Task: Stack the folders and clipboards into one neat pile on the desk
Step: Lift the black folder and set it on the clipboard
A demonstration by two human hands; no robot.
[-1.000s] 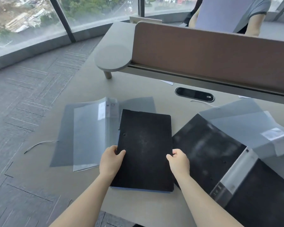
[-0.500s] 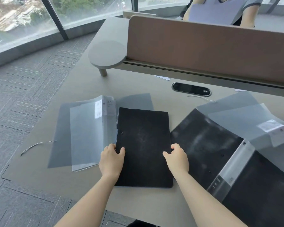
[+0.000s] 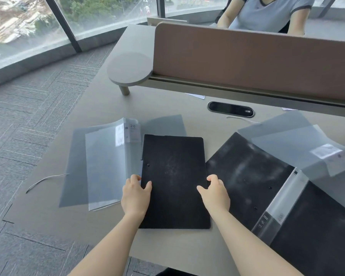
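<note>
Left hand (image 3: 136, 196) and right hand (image 3: 214, 193) pinching black clipboard (image 3: 174, 181) at its side edges; likely stiff, light, slick-sliding on desk (image 3: 100, 104); best gripped mid-edge.

Two hands are in view, the left hand (image 3: 136, 198) and the right hand (image 3: 214, 193). On the one desk (image 3: 100, 104) there are three black items: one closed black folder (image 3: 175, 182) in the middle and two black boards (image 3: 245, 176) (image 3: 315, 236) to the right. There are two clear plastic folders, one on the left (image 3: 106, 168) and one on the right (image 3: 299, 144). One brown divider panel (image 3: 247, 62) stands at the desk's far edge. One oval cable port (image 3: 231, 109) sits in the desk. One other person (image 3: 265, 12) sits beyond the panel.
</note>
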